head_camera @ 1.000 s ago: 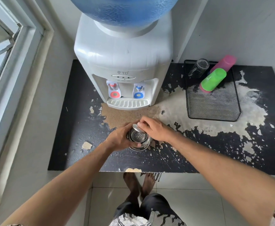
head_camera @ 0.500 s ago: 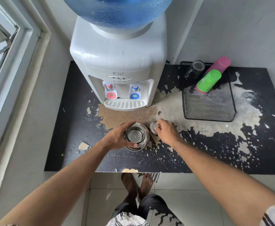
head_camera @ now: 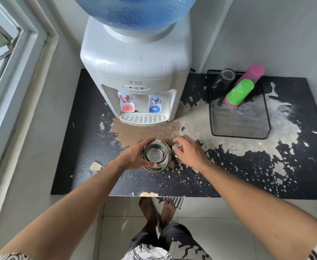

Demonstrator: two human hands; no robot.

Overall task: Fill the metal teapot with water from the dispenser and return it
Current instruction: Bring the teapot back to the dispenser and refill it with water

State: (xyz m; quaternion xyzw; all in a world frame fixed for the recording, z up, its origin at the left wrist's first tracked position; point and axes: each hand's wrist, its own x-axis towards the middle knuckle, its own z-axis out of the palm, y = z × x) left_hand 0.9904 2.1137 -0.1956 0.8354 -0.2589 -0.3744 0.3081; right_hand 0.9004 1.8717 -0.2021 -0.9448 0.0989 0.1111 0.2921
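Observation:
The metal teapot (head_camera: 156,155) stands on the worn black table (head_camera: 247,175) in front of the white water dispenser (head_camera: 135,72). Its top is uncovered and the perforated strainer shows inside. My left hand (head_camera: 135,156) grips the pot's left side, fingers curled round it. Just right of the pot, my right hand (head_camera: 189,152) holds the small metal lid (head_camera: 175,150) low at the table surface; the hand hides most of the lid. The dispenser has a red tap (head_camera: 126,103), a blue tap (head_camera: 154,104) and a drip tray (head_camera: 143,118).
A black mesh tray (head_camera: 242,121) at the back right carries a green cup (head_camera: 240,91), a pink cup (head_camera: 253,72) and a glass mug (head_camera: 224,78). A window frame runs along the left wall. My bare feet stand below the table's front edge.
My right hand lifted the lid off the teapot and carried it to the right, down beside the pot. My left hand kept its grip on the pot.

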